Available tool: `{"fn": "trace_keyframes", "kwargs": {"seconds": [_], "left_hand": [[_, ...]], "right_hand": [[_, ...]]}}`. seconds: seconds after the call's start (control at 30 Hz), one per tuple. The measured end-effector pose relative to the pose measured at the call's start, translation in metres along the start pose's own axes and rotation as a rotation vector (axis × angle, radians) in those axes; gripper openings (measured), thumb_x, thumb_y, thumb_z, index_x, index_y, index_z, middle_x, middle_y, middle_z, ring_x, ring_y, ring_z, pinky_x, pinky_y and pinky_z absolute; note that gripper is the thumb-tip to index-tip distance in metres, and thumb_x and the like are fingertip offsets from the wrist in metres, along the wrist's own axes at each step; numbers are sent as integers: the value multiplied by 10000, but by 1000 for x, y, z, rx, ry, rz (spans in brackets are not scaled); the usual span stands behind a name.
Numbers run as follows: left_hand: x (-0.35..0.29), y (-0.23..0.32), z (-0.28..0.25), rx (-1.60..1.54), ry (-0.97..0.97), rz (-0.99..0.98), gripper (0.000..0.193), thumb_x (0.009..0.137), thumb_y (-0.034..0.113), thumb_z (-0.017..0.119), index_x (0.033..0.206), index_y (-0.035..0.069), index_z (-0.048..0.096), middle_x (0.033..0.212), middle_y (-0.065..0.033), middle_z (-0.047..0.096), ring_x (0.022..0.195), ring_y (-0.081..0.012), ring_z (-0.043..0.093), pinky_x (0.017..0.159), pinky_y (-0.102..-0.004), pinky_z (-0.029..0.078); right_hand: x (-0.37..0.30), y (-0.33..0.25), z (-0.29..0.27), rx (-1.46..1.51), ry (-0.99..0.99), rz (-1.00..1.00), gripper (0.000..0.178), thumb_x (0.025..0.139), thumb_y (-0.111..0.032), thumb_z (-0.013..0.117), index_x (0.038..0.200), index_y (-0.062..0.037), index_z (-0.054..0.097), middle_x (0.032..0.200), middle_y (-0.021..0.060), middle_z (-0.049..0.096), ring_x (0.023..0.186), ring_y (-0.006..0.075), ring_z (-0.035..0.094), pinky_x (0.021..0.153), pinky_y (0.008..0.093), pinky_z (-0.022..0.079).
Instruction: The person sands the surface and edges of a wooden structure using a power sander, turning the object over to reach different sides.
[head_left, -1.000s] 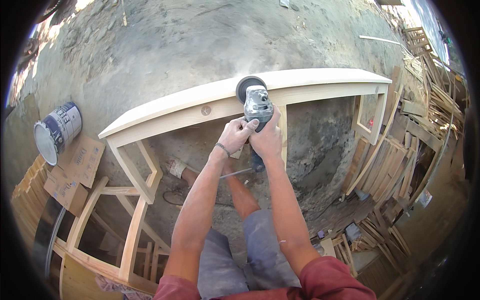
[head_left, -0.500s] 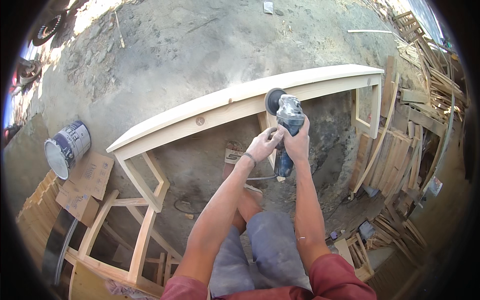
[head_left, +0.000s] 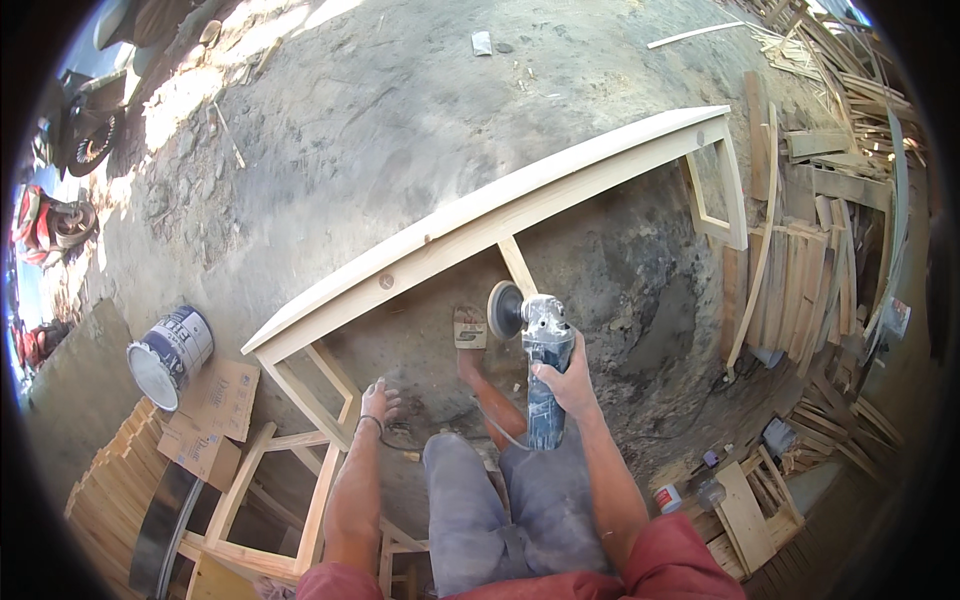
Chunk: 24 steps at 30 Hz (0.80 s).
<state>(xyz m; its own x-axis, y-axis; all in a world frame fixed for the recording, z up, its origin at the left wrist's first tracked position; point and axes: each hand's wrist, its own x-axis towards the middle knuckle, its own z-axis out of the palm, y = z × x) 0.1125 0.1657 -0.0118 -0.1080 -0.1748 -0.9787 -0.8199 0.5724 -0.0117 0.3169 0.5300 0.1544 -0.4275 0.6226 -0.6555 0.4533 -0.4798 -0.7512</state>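
Note:
My right hand [head_left: 568,380] is wrapped round the body of a blue-grey angle grinder [head_left: 547,385] with a round sanding disc [head_left: 505,309]. The grinder hangs over my right thigh, its disc apart from the wood. The long pale wooden frame [head_left: 470,222] runs from lower left to upper right beyond it, with a knot in its near face and a cross rail [head_left: 517,264] joining it. Nothing shows in my left hand [head_left: 380,402], which hangs beside the frame's left leg [head_left: 310,400] with its fingers apart. A cord [head_left: 505,434] leads from the grinder's lower end.
At left stand a paint bucket [head_left: 170,358], flattened cardboard [head_left: 215,410] and another wooden frame [head_left: 265,500]. Stacked boards [head_left: 790,280] and wood scraps line the right side. My foot [head_left: 470,328] is on the ground behind the near rail. Motorbikes [head_left: 55,225] are at far left.
The grinder has come away from the frame, down toward my legs, in my right hand. My left hand has left the grinder and moved left. The view has shifted.

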Motion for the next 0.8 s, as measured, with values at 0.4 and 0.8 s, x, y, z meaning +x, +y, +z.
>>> {"fn": "trace_keyframes", "kwargs": {"seconds": [0.4,0.8], "left_hand": [[-43,153,135,-500,-288,116,1000,952,573,642,1643,126,74,1568,-178,416,1344,-363,521,1072,-497,460],[-51,304,310,-826,193,-177,933,821,758,639,1531,201,403,1539,-80,447,1408,-338,425,1150,-588,336]], "right_hand": [[-93,46,-54,484,129,271,820,788,-45,788,1449,-49,302,1110,155,604,809,218,695,712,378,614],[-146,64,-73,738,485,344,718,801,-3,708,1425,-72,359,1020,134,627,798,231,684,704,390,614]]}}
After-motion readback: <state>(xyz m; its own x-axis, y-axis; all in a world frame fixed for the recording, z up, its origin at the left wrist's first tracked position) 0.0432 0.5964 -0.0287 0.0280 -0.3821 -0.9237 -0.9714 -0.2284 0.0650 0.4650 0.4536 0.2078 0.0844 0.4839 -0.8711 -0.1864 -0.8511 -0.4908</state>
